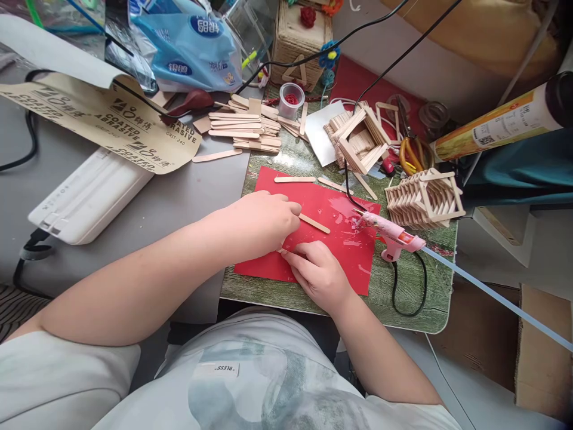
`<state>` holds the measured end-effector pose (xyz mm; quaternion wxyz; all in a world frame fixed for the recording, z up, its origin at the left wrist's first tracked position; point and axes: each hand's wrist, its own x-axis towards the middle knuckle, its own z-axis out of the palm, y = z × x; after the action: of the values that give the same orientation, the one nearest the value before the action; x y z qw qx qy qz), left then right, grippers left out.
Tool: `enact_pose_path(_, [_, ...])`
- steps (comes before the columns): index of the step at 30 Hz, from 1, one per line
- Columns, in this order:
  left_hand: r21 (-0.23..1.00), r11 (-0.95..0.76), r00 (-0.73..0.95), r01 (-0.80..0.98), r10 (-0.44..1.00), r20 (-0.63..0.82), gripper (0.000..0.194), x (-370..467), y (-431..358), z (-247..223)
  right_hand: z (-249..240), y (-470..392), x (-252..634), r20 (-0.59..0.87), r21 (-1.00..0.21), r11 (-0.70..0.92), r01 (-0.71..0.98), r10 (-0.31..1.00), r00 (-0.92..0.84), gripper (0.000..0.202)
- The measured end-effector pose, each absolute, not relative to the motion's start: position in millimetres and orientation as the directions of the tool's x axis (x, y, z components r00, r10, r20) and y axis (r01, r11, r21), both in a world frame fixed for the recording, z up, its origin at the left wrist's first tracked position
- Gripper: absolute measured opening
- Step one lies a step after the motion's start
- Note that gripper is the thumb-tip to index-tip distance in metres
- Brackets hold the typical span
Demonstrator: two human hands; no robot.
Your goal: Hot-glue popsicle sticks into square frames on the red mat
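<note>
Over a red sheet, my left hand is closed, its fingers curled down and their tips hidden from view. A craft stick reaches out to the right from beside its fingers; whether the hand touches it I cannot tell. Just below, my right hand has thumb and fingers pinched together close to the left hand. A small pale sliver shows between the two hands, too little to name. Two more craft sticks, one on the left and one on the right, lie along the sheet's far edge.
A pink glue gun with a long glue stick rests right of the sheet, its black cable looping. Behind are a craft-stick pile, two stacked craft-stick frames and scissors. Sandpaper covers a white power strip at left.
</note>
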<state>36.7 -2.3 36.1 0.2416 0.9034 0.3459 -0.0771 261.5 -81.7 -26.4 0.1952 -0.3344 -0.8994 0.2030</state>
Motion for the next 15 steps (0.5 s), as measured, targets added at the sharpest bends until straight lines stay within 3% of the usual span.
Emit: enact_pose_path(15, [0.373,-0.65,0.749,0.662,0.591,-0.3,0.005,36.9,-3.2,35.0,-25.6,-80.6,263.2,0.214,-0.525,0.687,0.502,0.678,-0.703,0.033])
